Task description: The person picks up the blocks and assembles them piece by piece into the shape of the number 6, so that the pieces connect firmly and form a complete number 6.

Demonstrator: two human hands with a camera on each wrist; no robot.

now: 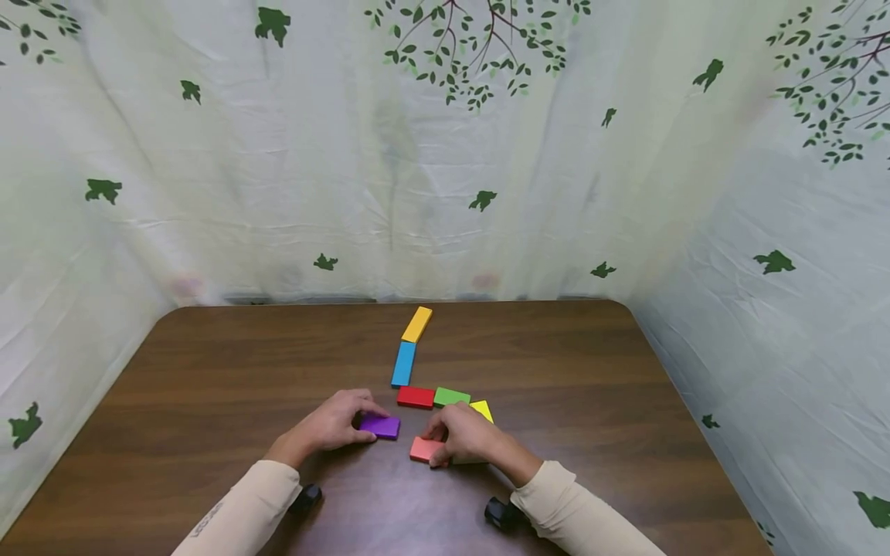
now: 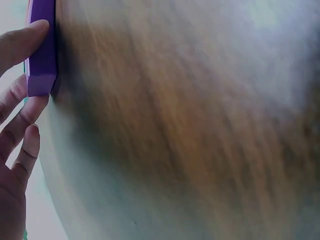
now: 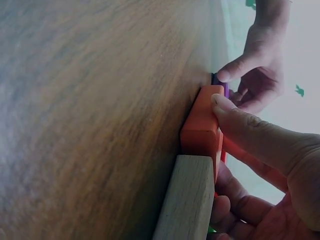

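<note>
A flat purple block [image 1: 382, 428] lies on the table, and my left hand [image 1: 342, 421] pinches its left end between thumb and fingers. In the left wrist view the thumb presses one long edge of the purple block [image 2: 43, 60]. To the right, my right hand [image 1: 467, 434] grips a coral-orange block [image 1: 421, 449], thumb on the near side and fingers beyond. Seen from the right wrist, a plain wooden block [image 3: 186, 197] stands end to end with the coral-orange block [image 3: 202, 117]. In the head view my right hand covers most of that wooden block.
Beyond the hands, a red block [image 1: 416, 397], a green block [image 1: 452, 397] and a partly hidden yellow block [image 1: 482, 409] form a row. A blue block [image 1: 403, 364] and an amber block [image 1: 417, 324] run toward the table's far edge. Leaf-printed curtains [image 1: 389, 170] surround the brown table [image 1: 243, 363].
</note>
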